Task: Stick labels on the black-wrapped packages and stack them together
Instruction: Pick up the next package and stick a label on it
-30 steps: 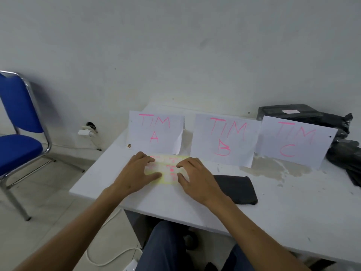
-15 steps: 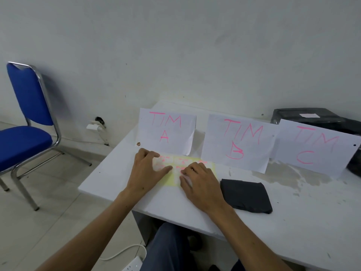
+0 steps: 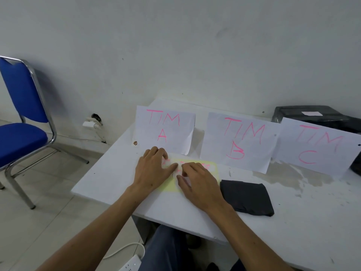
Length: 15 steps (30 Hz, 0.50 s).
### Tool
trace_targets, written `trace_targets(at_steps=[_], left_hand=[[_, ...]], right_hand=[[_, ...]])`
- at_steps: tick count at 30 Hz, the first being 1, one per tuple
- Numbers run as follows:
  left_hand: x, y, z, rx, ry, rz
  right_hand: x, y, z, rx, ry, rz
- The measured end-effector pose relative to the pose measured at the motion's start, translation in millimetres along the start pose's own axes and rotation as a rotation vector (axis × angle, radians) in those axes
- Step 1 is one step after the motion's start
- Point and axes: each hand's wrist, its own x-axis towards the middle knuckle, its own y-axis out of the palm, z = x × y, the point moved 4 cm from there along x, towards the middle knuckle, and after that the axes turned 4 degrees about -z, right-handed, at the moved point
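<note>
A yellow label sheet [image 3: 212,170] with pink-marked labels lies on the white table [image 3: 117,177], in front of the "TIM A" paper. My left hand [image 3: 154,171] rests flat on the sheet's left part, holding it down. My right hand [image 3: 197,182] is beside it with curled fingers, its thumb and forefinger pinching a label [image 3: 180,173] on the sheet. A small flat black-wrapped package [image 3: 247,199] lies just right of my right hand. Larger black-wrapped packages [image 3: 293,116] are stacked at the back right, the top one bearing a white label [image 3: 311,113].
Three white papers stand across the table: "TIM A" [image 3: 166,130], "TIM B" [image 3: 240,139], "TIM C" [image 3: 320,145]. A blue chair [image 3: 19,114] stands on the floor to the left. A white power strip and cable [image 3: 129,263] lie under the table's near edge.
My view has shifted a little. Both hands stay on the label sheet; my right hand's fingers have curled in closer to my left thumb over the sheet's middle.
</note>
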Motion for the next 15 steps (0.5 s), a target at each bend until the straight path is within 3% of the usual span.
trace_targets(at_steps=[10, 12, 15], left_hand=[[-1.8, -7.1, -5.8, -0.045, 0.049, -0.014], [-1.1, -10.4, -4.5, -0.13, -0.028, -0.002], [-1.5, -22.7, 4.1, -0.353, -0.275, -0.051]], right_hand=[[-1.4, -0.1, -3.3, 0.057, 0.038, 0.036], [-1.6, 0.5, -2.9, 0.053, 0.029, 0.052], [-1.1, 0.0, -2.7, 0.058, 0.035, 0.05]])
